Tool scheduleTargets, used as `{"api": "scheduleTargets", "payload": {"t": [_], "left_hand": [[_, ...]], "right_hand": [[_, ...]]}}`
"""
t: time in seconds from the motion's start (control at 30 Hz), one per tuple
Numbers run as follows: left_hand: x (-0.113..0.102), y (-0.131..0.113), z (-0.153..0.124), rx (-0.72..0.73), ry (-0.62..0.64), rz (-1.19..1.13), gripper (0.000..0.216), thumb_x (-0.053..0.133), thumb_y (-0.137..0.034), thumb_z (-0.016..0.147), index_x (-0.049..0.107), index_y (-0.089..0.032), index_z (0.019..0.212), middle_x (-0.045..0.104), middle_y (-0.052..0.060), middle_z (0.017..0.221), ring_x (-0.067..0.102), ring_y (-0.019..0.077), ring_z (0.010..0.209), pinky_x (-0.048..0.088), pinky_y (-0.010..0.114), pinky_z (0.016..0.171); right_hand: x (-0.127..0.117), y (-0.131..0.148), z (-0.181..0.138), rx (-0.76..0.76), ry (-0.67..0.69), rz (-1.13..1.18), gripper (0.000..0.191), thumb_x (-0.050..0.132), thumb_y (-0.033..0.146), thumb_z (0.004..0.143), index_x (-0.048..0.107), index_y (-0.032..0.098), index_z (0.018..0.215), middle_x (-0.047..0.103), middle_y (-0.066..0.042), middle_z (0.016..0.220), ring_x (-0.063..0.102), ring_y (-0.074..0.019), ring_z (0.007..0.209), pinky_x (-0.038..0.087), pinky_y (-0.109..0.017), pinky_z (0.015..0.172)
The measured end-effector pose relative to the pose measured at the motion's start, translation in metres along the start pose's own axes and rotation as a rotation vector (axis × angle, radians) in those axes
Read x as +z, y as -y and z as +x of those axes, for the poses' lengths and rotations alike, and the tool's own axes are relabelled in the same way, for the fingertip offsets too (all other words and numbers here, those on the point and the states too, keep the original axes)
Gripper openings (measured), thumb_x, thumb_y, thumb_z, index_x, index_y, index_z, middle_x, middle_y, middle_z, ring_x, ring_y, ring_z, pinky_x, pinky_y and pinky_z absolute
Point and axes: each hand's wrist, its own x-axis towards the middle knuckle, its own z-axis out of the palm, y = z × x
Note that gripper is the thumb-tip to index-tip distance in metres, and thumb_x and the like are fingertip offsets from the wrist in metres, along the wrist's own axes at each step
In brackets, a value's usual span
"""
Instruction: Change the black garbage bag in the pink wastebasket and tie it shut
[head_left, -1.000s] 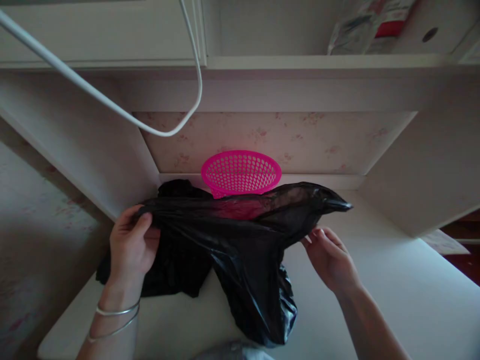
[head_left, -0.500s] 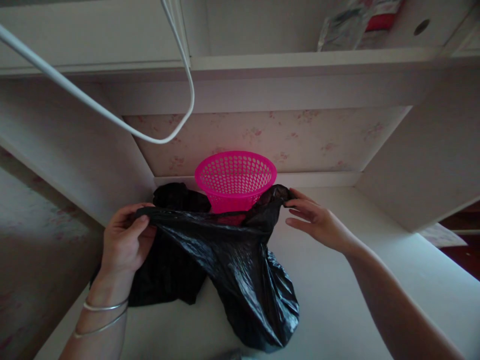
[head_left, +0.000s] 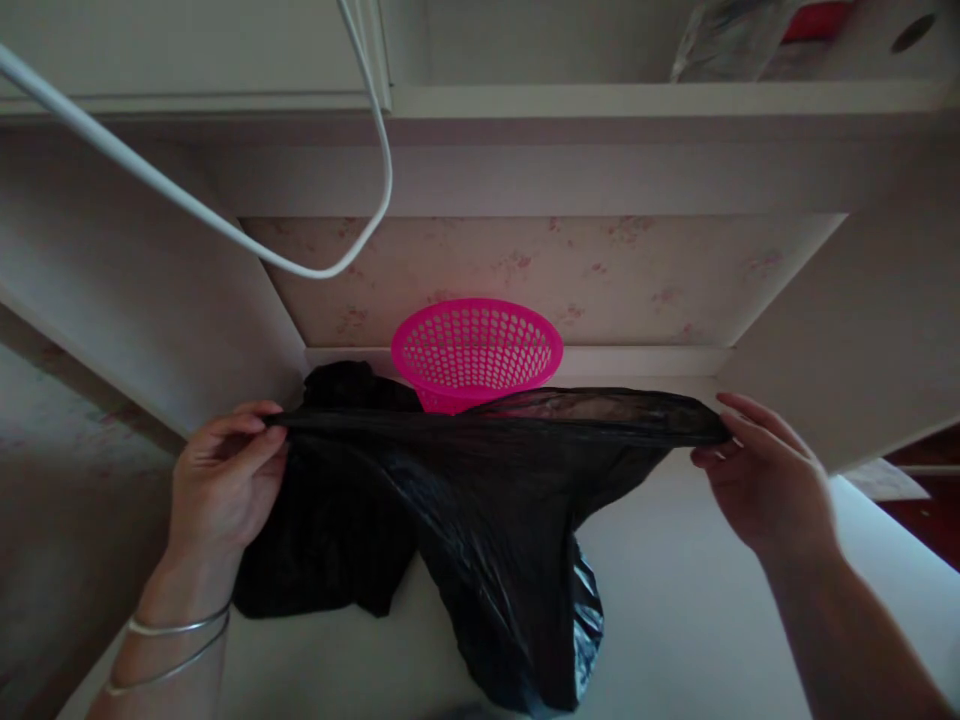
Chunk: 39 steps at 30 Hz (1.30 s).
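A black plastic bag is stretched wide by its mouth between my two hands, its body hanging down over the white surface. My left hand pinches one end of the rim between thumb and fingers. At the opposite end, my right hand grips the rim in its fingertips. Just behind the bag stands a pink perforated plastic basket, its lower part hidden by the bag. To the left, partly behind the held bag and my left hand, lies another black item that looks like a bag or cloth.
A white cable hangs in a loop at the upper left. Above is a white shelf holding a clear plastic package. White side panels flank the white tabletop, and floral wallpaper covers the back.
My right hand has moved right, pulling the bag's mouth much wider and straighter. My left hand has shifted slightly left, still holding the rim. The view has tilted a little.
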Motion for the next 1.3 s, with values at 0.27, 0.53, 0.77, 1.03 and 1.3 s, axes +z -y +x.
{"api": "scheduleTargets", "payload": {"t": [0.27,0.53,0.77,1.03,1.3], "left_hand": [[0.009,0.016,-0.014,-0.349,0.191,-0.014,0.070,0.098,-0.029,0.059,0.069,-0.028,0.123,0.079,0.007,0.115,0.075,0.0204,0.098,0.064,0.028,0.080],[0.007,0.020,0.001,-0.206,-0.087,0.011,0.045,0.102,-0.028,0.046,0.075,-0.020,0.081,0.076,-0.004,0.068,0.070,0.0128,0.057,0.060,0.022,0.056],[0.014,0.012,0.007,-0.144,-0.064,-0.148,0.049,0.101,-0.016,0.043,0.076,-0.027,0.083,0.079,-0.006,0.073,0.070,0.0095,0.065,0.062,0.020,0.066],[0.013,0.006,0.016,-0.070,-0.060,-0.216,0.042,0.100,-0.019,0.051,0.076,-0.030,0.083,0.076,-0.011,0.076,0.067,0.0068,0.070,0.059,0.018,0.074],[0.019,0.045,-0.019,-0.456,0.347,-0.096,0.106,0.095,-0.062,0.047,0.059,-0.033,0.142,0.063,0.009,0.145,0.060,0.0324,0.131,0.056,0.041,0.102]], "right_hand": [[-0.002,-0.031,-0.007,-0.028,0.355,-0.374,0.081,0.093,0.037,0.063,0.062,0.043,0.137,0.075,0.002,0.096,0.069,-0.0160,0.075,0.061,-0.030,0.069],[-0.013,-0.035,0.010,-0.204,0.298,-0.465,0.025,0.089,0.045,0.070,0.075,0.025,0.076,0.074,0.000,0.094,0.068,-0.0142,0.083,0.057,-0.022,0.070],[0.003,-0.002,0.002,-0.253,0.005,-0.001,0.028,0.096,0.032,0.061,0.070,0.026,0.071,0.076,0.004,0.083,0.070,-0.0143,0.077,0.060,-0.027,0.067],[0.014,0.029,-0.010,-0.367,-0.050,0.109,0.021,0.086,0.027,0.077,0.076,0.037,0.092,0.074,0.011,0.087,0.068,-0.0089,0.079,0.062,-0.019,0.073],[0.005,-0.026,-0.021,0.133,0.332,0.029,0.089,0.085,0.072,0.058,0.062,0.040,0.137,0.065,-0.005,0.142,0.061,-0.0359,0.132,0.060,-0.052,0.096]]}}
